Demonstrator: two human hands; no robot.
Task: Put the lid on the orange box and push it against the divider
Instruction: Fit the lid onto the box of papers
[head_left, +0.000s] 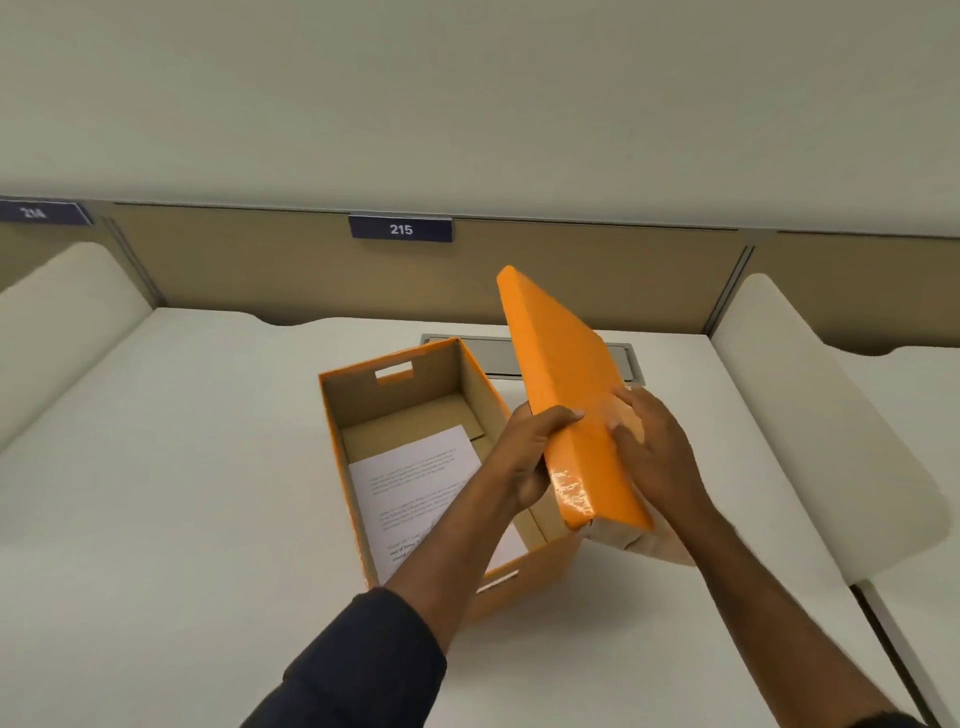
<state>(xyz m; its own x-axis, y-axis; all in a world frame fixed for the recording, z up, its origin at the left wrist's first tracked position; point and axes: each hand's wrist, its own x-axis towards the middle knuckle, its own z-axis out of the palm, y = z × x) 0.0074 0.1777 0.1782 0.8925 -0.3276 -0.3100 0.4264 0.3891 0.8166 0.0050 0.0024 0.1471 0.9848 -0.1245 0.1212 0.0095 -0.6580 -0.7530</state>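
Between both hands (524, 457): tilted lid (566, 384), fingers (623, 410) atop

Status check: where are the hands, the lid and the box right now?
Left hand and right hand both grip the lid, tilted above the orange box. Box open, printed paper inside. Nothing blocking.

Left hand (530, 457) and right hand (657, 452) both extended forward, fingers clamped.
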